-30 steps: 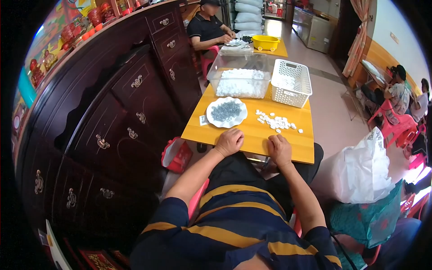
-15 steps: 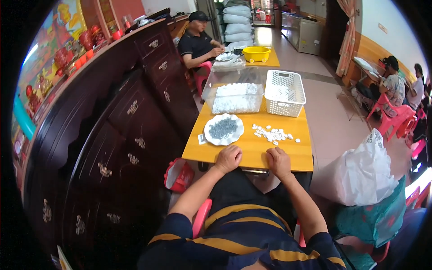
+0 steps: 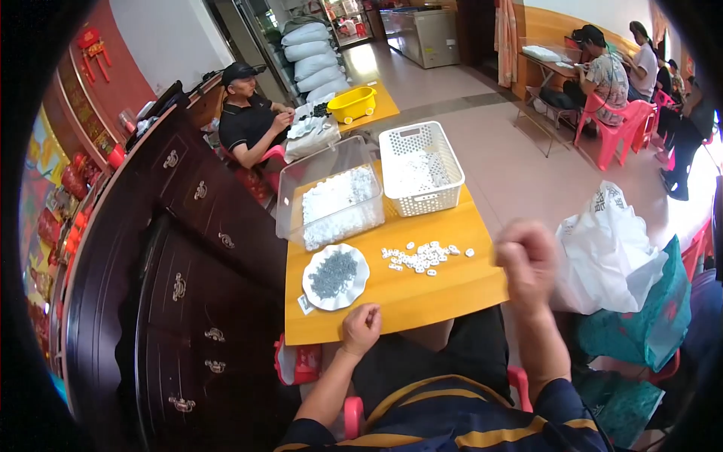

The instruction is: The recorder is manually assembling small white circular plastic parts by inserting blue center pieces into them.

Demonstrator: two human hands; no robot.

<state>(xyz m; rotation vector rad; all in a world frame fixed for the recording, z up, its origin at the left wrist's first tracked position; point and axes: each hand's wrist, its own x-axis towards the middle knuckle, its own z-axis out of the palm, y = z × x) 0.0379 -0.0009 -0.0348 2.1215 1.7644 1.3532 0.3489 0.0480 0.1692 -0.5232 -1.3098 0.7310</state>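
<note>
My left hand [image 3: 361,328] rests closed at the near edge of the yellow table [image 3: 422,294], just below a white plate [image 3: 335,276] heaped with small grey parts. My right hand [image 3: 527,260] is raised in a fist off the table's right edge; whether it holds anything is hidden. Several small white pieces [image 3: 422,256] lie scattered in the middle of the table. Behind them stand a clear plastic box [image 3: 331,200] with white pieces and a white mesh basket [image 3: 419,169] with more.
A dark wooden cabinet [image 3: 181,256] runs along the left. A white bag [image 3: 610,256] and teal bag [image 3: 648,324] sit at my right. A person in black sits at a farther table with a yellow basin [image 3: 352,103]. Other people sit on pink chairs far right.
My right hand has lifted off the table edge and swung out to the right, closed. My left hand stays at the near edge. The view has shifted left and up.
</note>
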